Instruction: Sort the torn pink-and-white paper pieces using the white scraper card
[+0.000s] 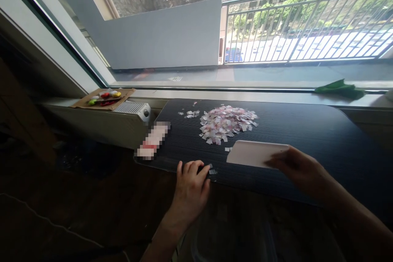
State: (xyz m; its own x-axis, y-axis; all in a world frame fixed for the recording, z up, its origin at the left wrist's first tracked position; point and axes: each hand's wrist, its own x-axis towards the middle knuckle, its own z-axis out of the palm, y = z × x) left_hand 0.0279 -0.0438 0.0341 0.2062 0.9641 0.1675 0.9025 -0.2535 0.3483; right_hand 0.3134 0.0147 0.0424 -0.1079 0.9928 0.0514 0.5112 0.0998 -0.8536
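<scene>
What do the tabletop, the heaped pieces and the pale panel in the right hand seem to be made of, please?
Tabletop: probably wood-effect laminate, satin black, showing fine grain lines.
Heaped pieces: likely paper or plastic film, pinkish-white, looking thin and flat.
Pale panel: perhaps stiff card or plastic, matte, held at one end without visible sagging.

1 head-worn camera looks forward and down at the nearby table (294,125).

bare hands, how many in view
2: the left bare hand at the near edge of the dark wood-grain table, the right bare hand holding a flat pale rectangular piece.
</scene>
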